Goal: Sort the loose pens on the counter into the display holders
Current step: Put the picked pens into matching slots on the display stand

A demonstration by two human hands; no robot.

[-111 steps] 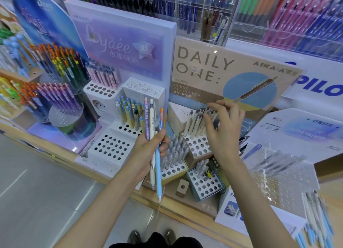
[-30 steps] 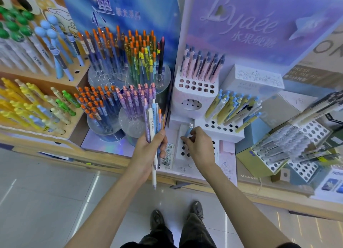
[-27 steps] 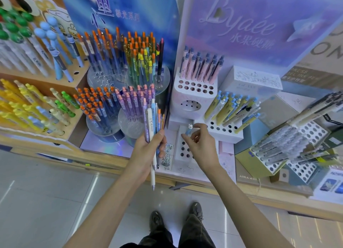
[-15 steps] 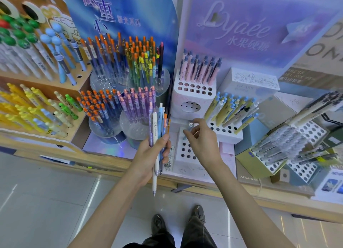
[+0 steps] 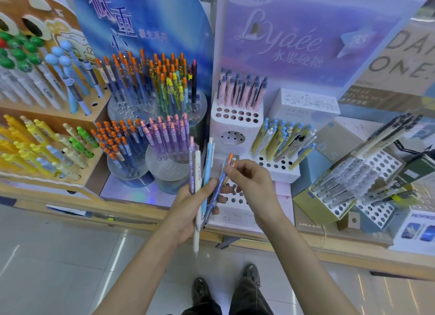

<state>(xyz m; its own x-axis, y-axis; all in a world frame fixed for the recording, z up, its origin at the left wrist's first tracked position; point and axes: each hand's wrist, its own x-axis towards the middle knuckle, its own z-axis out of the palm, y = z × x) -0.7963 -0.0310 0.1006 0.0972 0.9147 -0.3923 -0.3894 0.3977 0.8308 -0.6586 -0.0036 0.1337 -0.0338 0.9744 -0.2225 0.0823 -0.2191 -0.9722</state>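
Several pens make up the bundle (image 5: 200, 173) in my left hand (image 5: 188, 211), as the head camera shows it. I can tell a purple one, a white one, a pale blue one and a blue orange-topped pen (image 5: 217, 189). My left fingers (image 5: 208, 186) are curled round the barrels near their middles, thumb across the front. That way the tops fan out above the fist where I can read the colours, and the tips hang below it. The white pen sticks out lowest, over the floor on my side of the bench (image 5: 131, 214).

My right hand (image 5: 255, 185) sits just right of the bundle, and its fingers (image 5: 235, 167) pinch the orange-topped pen close under its cap. That pen leans away from the others, its lower end caught in the left fist. I judge this is the pick-out step: one pen singled from the bunch so it can go to its matching display.

Up and to the left of my left fingers stands a clear round holder (image 5: 128, 173) packed with orange-capped blue pens, which looks like the match. Just beside it a second clear holder (image 5: 169, 171) carries purple pens, likely home for the purple one. Beyond my right fingers the white stepped holder (image 5: 235, 123) shows empty holes. Next, my left grip must loosen enough for the one pen to slide free without dragging the others.
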